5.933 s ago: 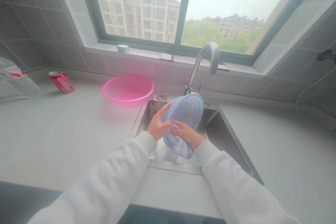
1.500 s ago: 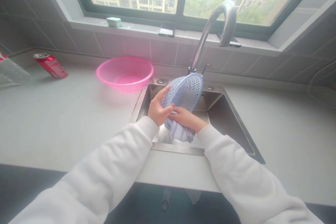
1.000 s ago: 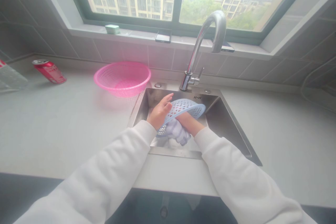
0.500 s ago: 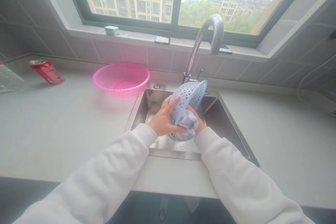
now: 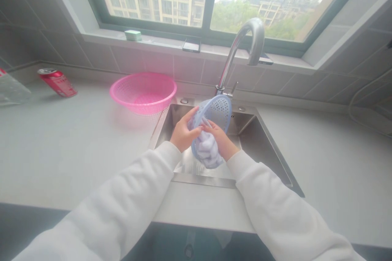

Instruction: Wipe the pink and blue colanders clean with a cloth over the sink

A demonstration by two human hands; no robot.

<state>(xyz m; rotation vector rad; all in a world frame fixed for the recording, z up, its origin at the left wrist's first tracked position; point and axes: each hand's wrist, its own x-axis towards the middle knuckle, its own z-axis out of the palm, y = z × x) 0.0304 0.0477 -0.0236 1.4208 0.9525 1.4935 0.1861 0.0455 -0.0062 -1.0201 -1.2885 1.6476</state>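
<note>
My left hand (image 5: 183, 131) grips the rim of a pale blue perforated plastic colander (image 5: 216, 111), holding it tilted on edge over the sink. My right hand (image 5: 219, 137) is pressed against the colander's inner side, with a crumpled white and lilac cloth (image 5: 206, 151) bunched at its lower edge. Part of the cloth is hidden behind my right hand and the colander. Both hands are above the stainless steel sink (image 5: 248, 130), and white sleeves cover my forearms.
A chrome gooseneck faucet (image 5: 241, 45) rises behind the sink. On the counter (image 5: 76, 151) to the left stand a pink plastic basket (image 5: 143, 93), a red can (image 5: 57, 83) lying on its side, and a clear plastic bag (image 5: 12, 90).
The colander has swung from lying nearly flat to tilted on edge. My left hand has shifted onto its rim, and the cloth now sits at its lower edge.
</note>
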